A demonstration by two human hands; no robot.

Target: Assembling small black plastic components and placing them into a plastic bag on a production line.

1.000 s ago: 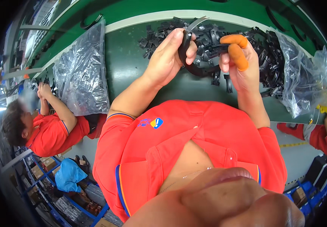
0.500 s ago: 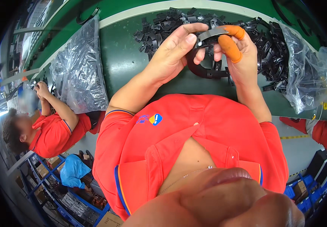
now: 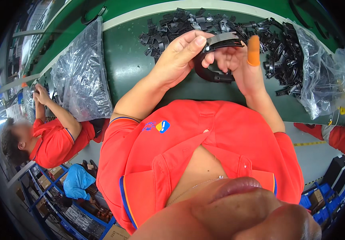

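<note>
My left hand pinches one end of a black curved band between thumb and fingers, above the green bench. A thin, smooth dark strip arches from the left fingertips toward the right, with a black edge beneath it. My right hand is beside the band, palm up. Its thumb, in an orange finger cot, stands up apart from the strip. The other right fingers curl loosely behind and under the strip, partly hidden; whether they touch the band is unclear.
Small black parts lie heaped along the bench's far side, with more curved black pieces at the right. Clear plastic bags lie at left and right. A co-worker in red sits at far left, hands raised.
My right thumb and finger have come off the dark strip, and the thumb now points up. The right hand has turned palm up. My left hand keeps its grip, shifted slightly left.
</note>
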